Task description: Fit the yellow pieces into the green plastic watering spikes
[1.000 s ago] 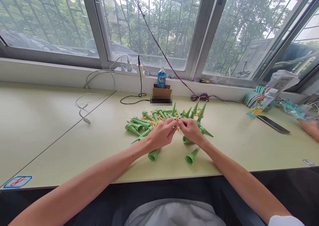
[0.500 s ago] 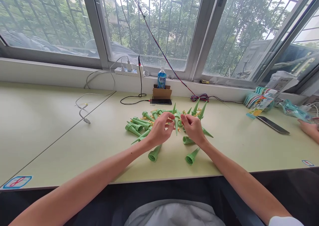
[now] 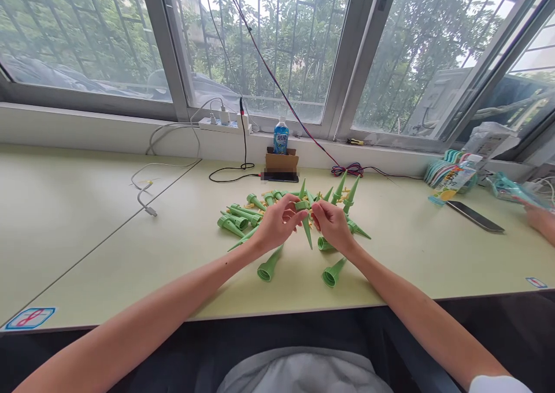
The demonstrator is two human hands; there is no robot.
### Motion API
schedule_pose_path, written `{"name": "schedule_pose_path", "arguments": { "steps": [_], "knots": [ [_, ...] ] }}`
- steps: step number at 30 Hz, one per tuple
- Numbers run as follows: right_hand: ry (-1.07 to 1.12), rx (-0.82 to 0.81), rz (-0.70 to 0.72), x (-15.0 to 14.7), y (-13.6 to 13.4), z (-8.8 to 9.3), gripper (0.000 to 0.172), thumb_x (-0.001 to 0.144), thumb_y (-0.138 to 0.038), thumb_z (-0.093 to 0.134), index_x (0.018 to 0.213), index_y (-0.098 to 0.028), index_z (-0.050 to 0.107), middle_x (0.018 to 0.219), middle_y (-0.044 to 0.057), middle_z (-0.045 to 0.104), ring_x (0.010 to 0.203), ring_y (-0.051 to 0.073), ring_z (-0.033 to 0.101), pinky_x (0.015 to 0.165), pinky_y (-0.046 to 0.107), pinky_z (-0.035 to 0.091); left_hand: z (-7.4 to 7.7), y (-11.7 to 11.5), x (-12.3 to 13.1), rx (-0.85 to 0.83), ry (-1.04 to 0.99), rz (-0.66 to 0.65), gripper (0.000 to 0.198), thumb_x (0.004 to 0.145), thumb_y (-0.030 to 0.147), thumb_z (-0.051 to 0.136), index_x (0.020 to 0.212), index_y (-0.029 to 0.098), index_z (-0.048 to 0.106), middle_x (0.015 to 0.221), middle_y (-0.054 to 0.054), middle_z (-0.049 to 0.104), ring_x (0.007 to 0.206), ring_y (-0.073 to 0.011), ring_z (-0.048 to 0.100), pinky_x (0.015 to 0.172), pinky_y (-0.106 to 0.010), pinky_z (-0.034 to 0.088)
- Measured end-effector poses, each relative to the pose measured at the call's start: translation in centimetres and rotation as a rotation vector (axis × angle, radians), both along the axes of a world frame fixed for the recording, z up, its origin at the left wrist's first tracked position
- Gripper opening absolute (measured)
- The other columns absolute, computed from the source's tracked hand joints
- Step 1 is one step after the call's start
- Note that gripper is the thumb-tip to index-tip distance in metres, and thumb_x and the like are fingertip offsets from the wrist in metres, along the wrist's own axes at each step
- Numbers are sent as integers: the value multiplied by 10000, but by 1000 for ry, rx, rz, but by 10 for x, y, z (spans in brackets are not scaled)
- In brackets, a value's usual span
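Note:
A green plastic plant watering spike (image 3: 306,229) is held by its wider collar in my left hand (image 3: 280,221), its tip pointing down toward me. Close against its right side, my right hand (image 3: 333,225) has thumb and fingers pinched together; what they hold, if anything, is hidden. More green spikes surround both hands. Two of them, a left one (image 3: 269,266) and a right one (image 3: 333,273), lie nearer me with threaded open ends facing me. Several small yellow pieces (image 3: 347,192) are scattered among the spikes behind my hands.
At the back, a blue-labelled bottle (image 3: 281,136) stands in a cardboard box (image 3: 281,162) behind a dark phone (image 3: 281,177). A white cable (image 3: 147,205) lies to the left. Rightward are another phone (image 3: 475,217), a clear bottle (image 3: 453,182) and another person's hand (image 3: 540,219).
The held spike has shifted slightly down, and its collar now shows between my hands. My right hand has moved a little left, closer to it. The other person's hand has shifted slightly.

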State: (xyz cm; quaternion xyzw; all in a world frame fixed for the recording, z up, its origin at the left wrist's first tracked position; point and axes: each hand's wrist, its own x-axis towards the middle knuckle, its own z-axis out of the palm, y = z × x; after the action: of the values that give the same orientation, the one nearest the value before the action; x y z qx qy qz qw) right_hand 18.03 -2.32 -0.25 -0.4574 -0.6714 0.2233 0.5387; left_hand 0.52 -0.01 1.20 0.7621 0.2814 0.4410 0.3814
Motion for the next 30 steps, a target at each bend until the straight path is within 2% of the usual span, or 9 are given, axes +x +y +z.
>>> {"name": "schedule_pose_path", "arguments": {
  "steps": [3,7,11,16,18,20,22,24,30],
  "knots": [
    [2,-31,8,-1,1,-1,546,937,-648,419,607,-212,414,514,-18,430,463,113,389,452,262,317,-2,0,-1,168,77,73,260,894,394,622,1048,208,527,771,-1,666,670,-144,660,616,-277,559],
    [14,-62,12,-2,-1,1,573,944,-640,409,563,-214,383,473,-18,407,438,108,358,445,266,301,-3,0,-2,371,130,94,219,904,299,622,1088,222,531,802,7,667,712,-124,654,653,-242,529],
    [17,-56,-1,-2,-2,1,572,950,-629,409,562,-210,379,482,-17,408,443,106,360,446,264,296,-3,1,-2,425,143,102,244,913,287,604,1129,224,509,886,-11,668,740,-123,651,637,-229,518],
    [20,11,-69,-2,-2,1,531,960,-604,418,610,-205,417,534,-16,417,479,109,376,456,256,302,-4,1,2,254,100,143,298,882,325,616,1124,209,487,1012,-56,639,764,-133,653,619,-243,540],
    [31,31,-90,-1,-2,2,519,962,-601,418,631,-202,442,547,-16,416,486,109,382,457,253,303,-4,2,3,130,60,131,295,866,376,630,1056,194,496,947,-53,630,723,-138,643,567,-241,529],
    [42,42,-106,0,-2,2,512,961,-602,422,648,-198,463,550,-19,410,486,108,384,455,251,301,-2,2,3,-26,8,65,292,883,453,593,923,176,512,795,-34,609,656,-144,622,499,-234,500],
    [41,44,-102,0,-2,1,506,960,-596,433,654,-195,476,543,-25,398,480,104,377,453,249,295,2,0,3,-178,-42,-41,425,939,532,465,765,151,536,687,-42,581,602,-145,602,481,-243,485],
    [26,39,-72,1,-2,0,499,957,-583,453,648,-192,478,534,-30,391,477,100,369,455,248,289,7,-2,2,-295,-89,-110,550,940,585,427,653,132,547,651,-62,575,561,-140,584,476,-251,469],
    [22,45,-12,0,-2,0,476,957,-556,476,654,-189,484,520,-39,385,469,96,362,456,247,279,12,-4,-1,-533,-120,-262,605,895,659,466,692,105,597,732,-97,625,597,-166,623,514,-274,472]
  ]
}}
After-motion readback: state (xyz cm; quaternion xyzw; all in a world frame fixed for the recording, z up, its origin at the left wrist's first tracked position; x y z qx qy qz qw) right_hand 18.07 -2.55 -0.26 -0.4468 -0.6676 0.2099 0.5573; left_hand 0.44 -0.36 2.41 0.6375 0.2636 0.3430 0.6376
